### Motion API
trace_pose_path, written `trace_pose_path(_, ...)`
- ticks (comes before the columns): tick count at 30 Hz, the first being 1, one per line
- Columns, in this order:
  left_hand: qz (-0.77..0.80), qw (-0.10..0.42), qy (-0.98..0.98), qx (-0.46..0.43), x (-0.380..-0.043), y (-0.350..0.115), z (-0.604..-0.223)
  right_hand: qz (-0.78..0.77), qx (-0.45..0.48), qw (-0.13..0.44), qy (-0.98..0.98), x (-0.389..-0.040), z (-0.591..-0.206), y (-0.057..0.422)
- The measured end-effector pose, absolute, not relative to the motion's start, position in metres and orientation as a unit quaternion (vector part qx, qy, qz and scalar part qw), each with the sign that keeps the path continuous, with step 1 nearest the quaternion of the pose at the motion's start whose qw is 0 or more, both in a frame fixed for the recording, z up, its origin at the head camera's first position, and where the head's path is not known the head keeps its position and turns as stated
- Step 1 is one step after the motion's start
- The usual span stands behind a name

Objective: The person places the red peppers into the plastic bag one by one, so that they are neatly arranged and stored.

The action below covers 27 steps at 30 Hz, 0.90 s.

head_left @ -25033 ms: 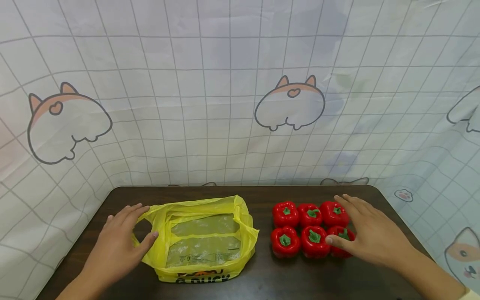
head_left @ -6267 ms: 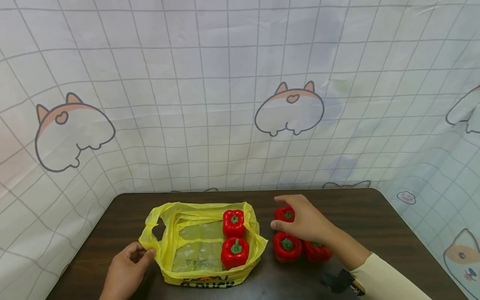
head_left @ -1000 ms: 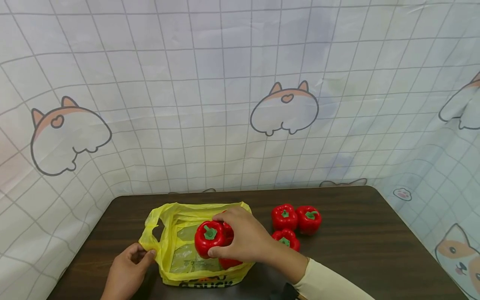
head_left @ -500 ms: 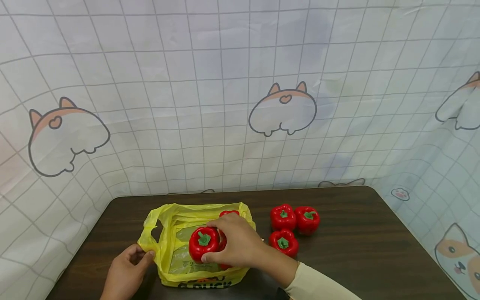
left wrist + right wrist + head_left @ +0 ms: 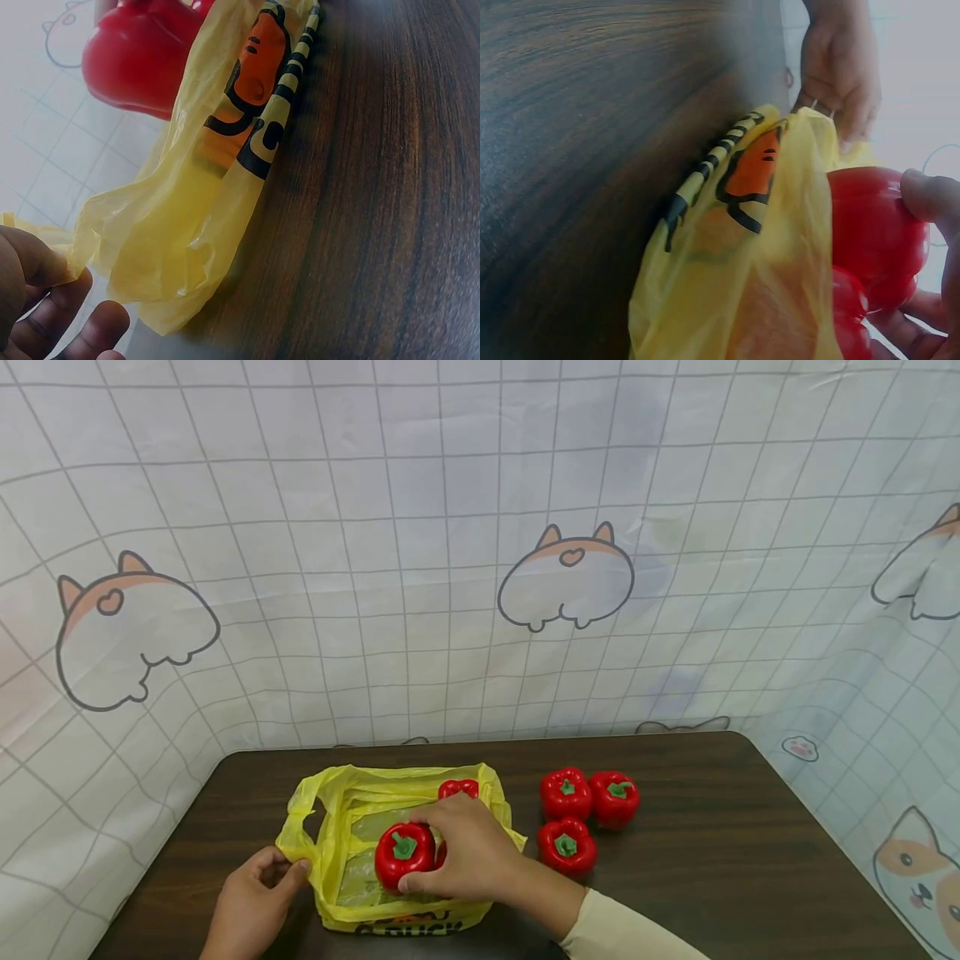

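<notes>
A gridded cloth [image 5: 420, 677] printed with cartoon dogs hangs behind the dark wooden counter [image 5: 712, 860]. The yellow bag [image 5: 327, 827] sits on the counter, its mouth gaping upward. The right hand [image 5: 476, 852] reaches over the bag's right side, thumb and fingers gripping a pepper [image 5: 400, 867]. That pepper lies just left of the palm, inside the bag's mouth, stem up, with the thumb on its near side and fingertips on its far side; whether it touches the bottom, I cannot tell. The left hand [image 5: 251, 902] pinches the bag's left handle, well apart from the held pepper. Another pepper [image 5: 458, 787] sits beyond the right hand at the bag's far right. Three more peppers [image 5: 567, 847] cluster on the counter, right of the bag.
</notes>
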<state>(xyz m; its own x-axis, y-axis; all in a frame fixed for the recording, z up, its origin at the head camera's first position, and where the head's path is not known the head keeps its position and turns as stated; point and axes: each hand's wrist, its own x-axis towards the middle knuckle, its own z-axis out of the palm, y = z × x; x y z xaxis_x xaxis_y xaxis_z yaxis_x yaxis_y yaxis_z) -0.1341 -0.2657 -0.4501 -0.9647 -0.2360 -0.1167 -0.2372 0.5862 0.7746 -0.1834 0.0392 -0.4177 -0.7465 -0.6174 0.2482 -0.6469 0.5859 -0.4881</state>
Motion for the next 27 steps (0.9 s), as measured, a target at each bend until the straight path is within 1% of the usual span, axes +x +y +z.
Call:
trace_pose_path(21,0.438,-0.003,0.888,-0.137,-0.135,-0.266,-0.452,0.216,0.353,0.048,-0.909,-0.181,-0.436,0.026)
trace_pose_path(27,0.439,-0.003,0.888,-0.135,-0.135,-0.268,-0.453,0.181,0.36,0.049,-0.914,-0.179,-0.435,0.029)
